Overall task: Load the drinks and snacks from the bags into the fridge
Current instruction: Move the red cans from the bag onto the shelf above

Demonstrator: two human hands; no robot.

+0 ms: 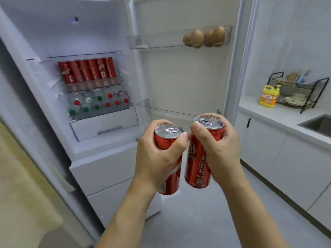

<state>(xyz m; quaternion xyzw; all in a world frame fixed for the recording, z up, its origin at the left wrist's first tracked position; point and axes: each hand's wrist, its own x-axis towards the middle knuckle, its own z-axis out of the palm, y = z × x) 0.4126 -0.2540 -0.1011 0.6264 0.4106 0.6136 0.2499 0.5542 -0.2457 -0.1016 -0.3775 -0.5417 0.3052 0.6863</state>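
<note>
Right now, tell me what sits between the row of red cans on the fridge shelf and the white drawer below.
Head view: clear bottles with red, green and white caps, lying in a tray.

My left grip (157, 151) covered the label of its can (169, 158). The bottles (96, 102) in the drawer showed only blurred caps. The sink (317, 125) ran off the right edge; the rack's (297, 92) contents were too small to tell.

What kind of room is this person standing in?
Most likely a small home kitchen: an open fridge stocked with drinks, a counter with a sink, and a dish rack beside a yellow detergent bottle.
</note>
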